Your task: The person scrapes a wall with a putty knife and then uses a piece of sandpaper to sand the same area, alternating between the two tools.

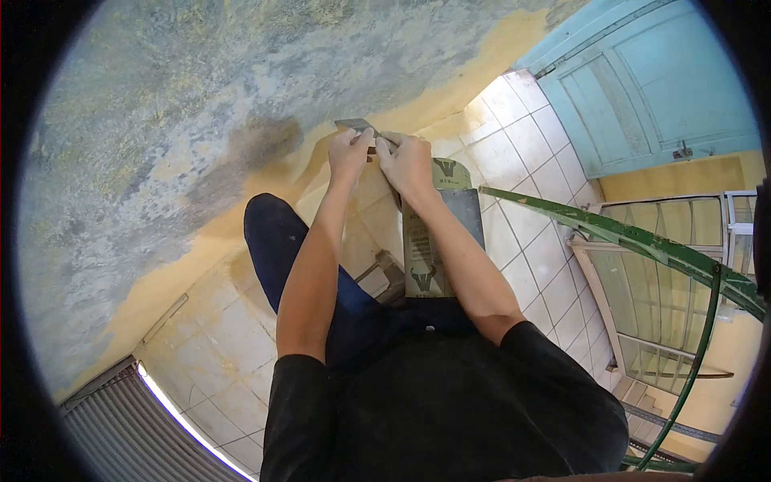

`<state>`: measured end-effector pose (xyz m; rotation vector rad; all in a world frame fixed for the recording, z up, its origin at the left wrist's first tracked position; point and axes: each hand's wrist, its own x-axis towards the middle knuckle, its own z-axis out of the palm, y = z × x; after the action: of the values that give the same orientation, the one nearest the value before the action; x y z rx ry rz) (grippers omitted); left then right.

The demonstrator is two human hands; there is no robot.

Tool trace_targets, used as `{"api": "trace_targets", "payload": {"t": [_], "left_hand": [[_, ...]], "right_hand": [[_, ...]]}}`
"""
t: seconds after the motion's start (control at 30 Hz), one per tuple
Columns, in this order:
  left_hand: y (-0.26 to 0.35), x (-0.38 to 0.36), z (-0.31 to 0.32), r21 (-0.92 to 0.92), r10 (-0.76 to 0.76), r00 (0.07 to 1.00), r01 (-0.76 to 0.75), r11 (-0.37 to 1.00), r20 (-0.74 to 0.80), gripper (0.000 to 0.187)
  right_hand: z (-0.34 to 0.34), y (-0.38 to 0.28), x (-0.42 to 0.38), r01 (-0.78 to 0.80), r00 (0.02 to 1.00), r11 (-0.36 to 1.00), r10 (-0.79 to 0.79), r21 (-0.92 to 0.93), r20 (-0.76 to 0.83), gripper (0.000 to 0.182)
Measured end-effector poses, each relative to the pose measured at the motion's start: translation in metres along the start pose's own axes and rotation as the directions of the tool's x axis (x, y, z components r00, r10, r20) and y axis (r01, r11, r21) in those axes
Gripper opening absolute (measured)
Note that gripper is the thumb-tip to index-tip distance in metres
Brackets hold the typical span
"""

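Note:
My left hand (348,154) and my right hand (404,162) meet in front of me, close to the wall. Between their closed fingers is a small grey flat piece of sandpaper (353,124), its far end sticking out past my left fingertips. Fingers cover most of it, so any fold is hidden. Under my right forearm lie larger sandpaper sheets (421,255), with a printed olive-green back and a dark grey face. One sheet's printed end (452,172) shows beyond my right wrist.
A patchy grey and yellow wall (185,104) rises at the left and ahead. Pale tiles (526,145) cover the floor. A green metal bar (610,229) slants across the right, before a glazed frame (666,289). A blue door (642,88) stands far right, a corrugated shutter (128,426) lower left.

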<state>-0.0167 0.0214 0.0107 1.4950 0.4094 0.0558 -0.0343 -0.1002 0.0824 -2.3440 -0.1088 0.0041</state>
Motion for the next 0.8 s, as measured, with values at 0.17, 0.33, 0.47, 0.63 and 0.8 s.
{"api": "trace_targets", "payload": {"t": [0.17,0.33,0.47,0.63,0.8], "left_hand": [[-0.015,0.011,-0.004,0.051,-0.03,0.999,0.029,0.998,0.018,0.026],[-0.011,0.005,-0.007,-0.008,0.014,1.0,-0.014,1.0,-0.002,0.033],[-0.01,0.007,-0.002,0.03,0.038,0.999,-0.038,0.999,0.008,0.033],[-0.002,-0.001,-0.007,0.047,0.031,0.999,-0.03,0.998,-0.016,0.033],[0.003,-0.005,-0.01,-0.044,0.021,1.0,-0.021,0.999,0.022,0.029]], "right_hand": [[0.016,0.021,0.002,0.142,0.984,0.986,-0.132,0.085,-0.117,0.026],[0.008,0.002,-0.006,0.025,0.997,0.998,-0.02,0.064,-0.073,0.026],[-0.001,0.001,-0.004,0.047,0.997,0.992,-0.039,0.113,-0.065,0.025],[0.009,0.005,-0.005,0.129,0.984,0.988,-0.116,0.09,-0.136,0.022],[0.007,0.001,-0.012,0.074,0.987,0.989,-0.054,0.13,-0.153,0.021]]}}
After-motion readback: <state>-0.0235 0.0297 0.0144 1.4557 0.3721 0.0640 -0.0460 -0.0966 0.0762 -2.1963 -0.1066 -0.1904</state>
